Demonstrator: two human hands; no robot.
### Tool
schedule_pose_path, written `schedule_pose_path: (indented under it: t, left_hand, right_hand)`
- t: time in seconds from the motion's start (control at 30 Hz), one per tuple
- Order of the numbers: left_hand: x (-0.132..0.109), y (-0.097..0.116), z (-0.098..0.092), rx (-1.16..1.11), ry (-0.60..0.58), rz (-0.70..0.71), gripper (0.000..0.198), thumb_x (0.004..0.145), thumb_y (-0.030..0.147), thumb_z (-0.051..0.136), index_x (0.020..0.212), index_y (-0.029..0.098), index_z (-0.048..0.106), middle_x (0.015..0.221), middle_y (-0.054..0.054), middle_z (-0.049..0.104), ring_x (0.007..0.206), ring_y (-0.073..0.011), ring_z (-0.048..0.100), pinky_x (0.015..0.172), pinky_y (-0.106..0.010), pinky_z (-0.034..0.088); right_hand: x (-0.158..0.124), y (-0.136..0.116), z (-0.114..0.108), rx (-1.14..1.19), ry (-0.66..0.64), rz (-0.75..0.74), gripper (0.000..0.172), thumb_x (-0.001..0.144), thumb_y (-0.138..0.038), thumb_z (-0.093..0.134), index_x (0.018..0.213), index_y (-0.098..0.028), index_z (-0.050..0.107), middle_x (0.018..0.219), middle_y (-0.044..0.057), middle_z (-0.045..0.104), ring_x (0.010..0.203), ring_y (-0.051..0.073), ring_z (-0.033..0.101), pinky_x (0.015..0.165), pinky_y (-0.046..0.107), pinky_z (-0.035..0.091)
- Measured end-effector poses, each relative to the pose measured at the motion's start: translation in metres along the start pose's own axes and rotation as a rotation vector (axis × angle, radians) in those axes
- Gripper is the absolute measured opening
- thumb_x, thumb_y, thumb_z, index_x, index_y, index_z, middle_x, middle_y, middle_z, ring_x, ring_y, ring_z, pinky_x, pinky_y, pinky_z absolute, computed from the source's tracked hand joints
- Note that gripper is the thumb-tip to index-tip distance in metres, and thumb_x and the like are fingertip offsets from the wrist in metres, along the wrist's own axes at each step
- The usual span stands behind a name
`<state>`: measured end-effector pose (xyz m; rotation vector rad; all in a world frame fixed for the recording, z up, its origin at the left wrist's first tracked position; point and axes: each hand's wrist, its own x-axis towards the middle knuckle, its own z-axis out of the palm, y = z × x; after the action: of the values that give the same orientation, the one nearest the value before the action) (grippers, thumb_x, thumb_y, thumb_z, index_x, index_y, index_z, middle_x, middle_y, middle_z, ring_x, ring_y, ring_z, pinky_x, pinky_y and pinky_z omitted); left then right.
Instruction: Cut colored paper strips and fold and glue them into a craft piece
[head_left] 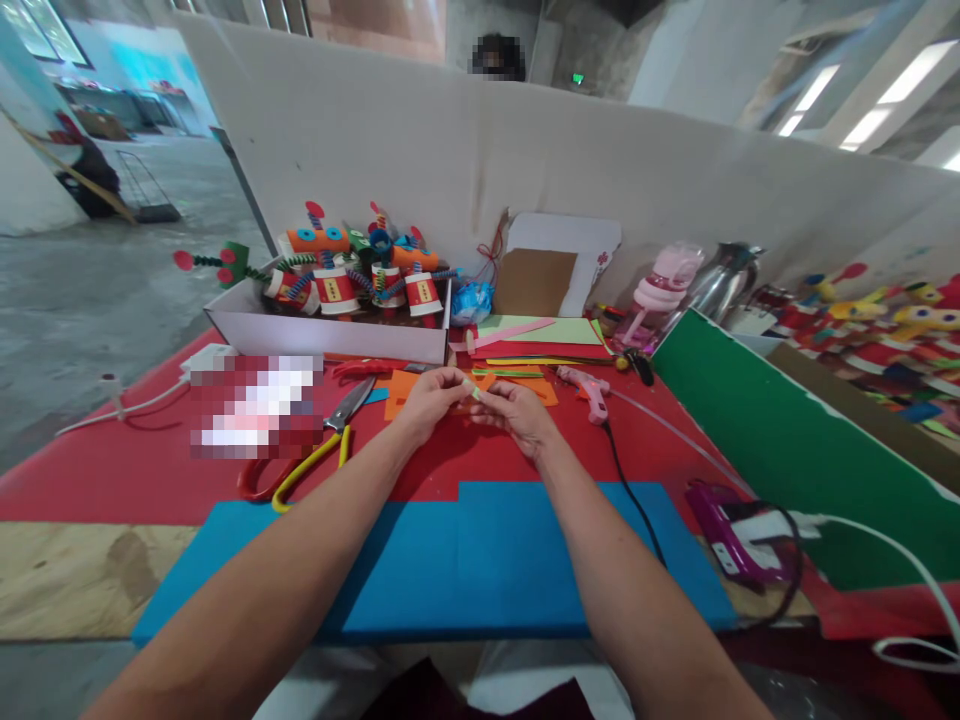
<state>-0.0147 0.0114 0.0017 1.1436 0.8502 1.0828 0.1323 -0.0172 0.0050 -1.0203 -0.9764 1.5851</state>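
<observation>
From where I stand, everything hangs on the gap between the two hands: a small scrap of pale green paper (pixel 475 390) sits right there, straight ahead of the person, bridging one set of fingertips and the other. The left hand (pixel 433 398) pinches it from its side, thumb and fingers drawn together; the right hand (pixel 519 412) pinches it from the other, its lower fingers curled in. Neither hand looks nearer than the other; both touch it. Its long axis seems to slant from the left fingertips down toward the right ones, though so little shows that I can't be sure of its shape.

Just behind and beneath the hands lies some orange paper (pixel 403 388). A pink glue gun (pixel 595 398) rests to the right of the right hand, near it but not touched. Big scissors (pixel 335 432) lie left of the left hand, and blue sheets (pixel 450 560) spread nearer the body, under the forearms.
</observation>
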Motion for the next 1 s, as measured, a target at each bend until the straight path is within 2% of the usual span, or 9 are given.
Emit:
schedule_pose_path:
  t: [0.13, 0.33, 0.5, 0.77, 1.0]
  left_hand:
    - [0.001, -0.002, -0.001, -0.051, 0.019, 0.004, 0.031, 0.055, 0.037, 0.079, 0.059, 0.015, 0.058, 0.05, 0.003, 0.054, 0.047, -0.0065, 0.045, 0.049, -0.02, 0.034]
    - [0.002, -0.005, 0.002, -0.15, 0.057, 0.018, 0.034, 0.055, 0.037, 0.081, 0.075, 0.014, 0.065, 0.058, 0.002, 0.06, 0.052, -0.0063, 0.049, 0.052, -0.019, 0.037]
    - [0.002, -0.011, 0.007, -0.14, 0.044, 0.005, 0.038, 0.051, 0.035, 0.085, 0.077, 0.013, 0.067, 0.071, -0.002, 0.067, 0.061, -0.0094, 0.057, 0.058, -0.022, 0.043]
    - [0.002, -0.014, 0.008, -0.105, 0.099, 0.021, 0.035, 0.051, 0.038, 0.083, 0.069, 0.013, 0.067, 0.059, 0.0, 0.062, 0.05, -0.0069, 0.049, 0.051, -0.021, 0.038]
    - [-0.002, -0.012, 0.013, -0.091, 0.125, -0.005, 0.035, 0.052, 0.037, 0.082, 0.073, 0.013, 0.067, 0.066, -0.001, 0.065, 0.056, -0.0091, 0.054, 0.053, -0.022, 0.04]
  right_hand:
    - [0.003, 0.002, 0.0, -0.026, 0.046, -0.029, 0.026, 0.057, -0.029, 0.081, 0.073, -0.015, 0.067, 0.07, 0.0, 0.07, 0.061, 0.009, 0.064, 0.059, 0.02, 0.054]
    - [0.011, 0.008, 0.003, 0.072, 0.255, -0.164, 0.024, 0.056, -0.029, 0.08, 0.062, -0.017, 0.06, 0.057, -0.004, 0.063, 0.056, 0.009, 0.061, 0.061, 0.022, 0.053]
    - [0.006, 0.008, 0.014, 0.137, 0.217, -0.236, 0.024, 0.057, -0.033, 0.078, 0.07, -0.018, 0.063, 0.065, -0.003, 0.067, 0.059, 0.011, 0.063, 0.064, 0.026, 0.053]
    - [0.005, 0.009, 0.02, 0.119, 0.306, -0.257, 0.024, 0.053, -0.032, 0.078, 0.065, -0.017, 0.063, 0.058, -0.005, 0.063, 0.055, 0.009, 0.059, 0.064, 0.025, 0.053]
    - [0.004, 0.011, 0.024, 0.136, 0.339, -0.299, 0.028, 0.053, -0.036, 0.077, 0.065, -0.019, 0.06, 0.059, -0.004, 0.064, 0.05, 0.01, 0.056, 0.057, 0.026, 0.052]
